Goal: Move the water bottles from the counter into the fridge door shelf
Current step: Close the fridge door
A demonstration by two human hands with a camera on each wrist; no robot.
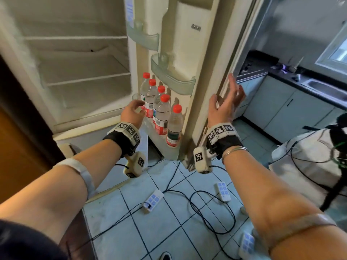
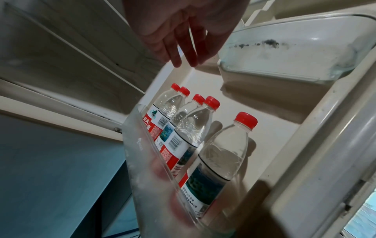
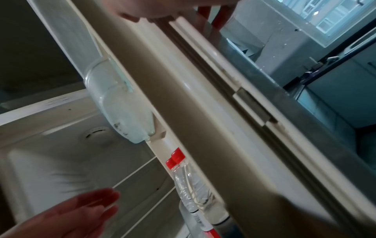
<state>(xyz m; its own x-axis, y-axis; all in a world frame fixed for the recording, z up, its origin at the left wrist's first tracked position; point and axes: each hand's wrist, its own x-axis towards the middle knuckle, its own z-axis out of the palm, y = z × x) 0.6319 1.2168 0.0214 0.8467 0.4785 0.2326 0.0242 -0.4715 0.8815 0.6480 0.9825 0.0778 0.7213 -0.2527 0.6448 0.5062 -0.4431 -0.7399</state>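
Observation:
Several clear water bottles with red caps stand in a row in the lowest fridge door shelf. The left wrist view shows the same bottles behind the shelf's clear front wall. My left hand hovers at the shelf's left end beside the farthest bottles, fingers loosely curled and holding nothing. My right hand is spread over the free edge of the open fridge door, thumb on the inner side, fingers straight. In the right wrist view the right hand lies against the door seal.
Two clear upper door shelves hang above the bottles. The fridge interior has bare white shelves. Power strips and black cables lie on the tiled floor. A dark counter with a sink and a white bag stand at right.

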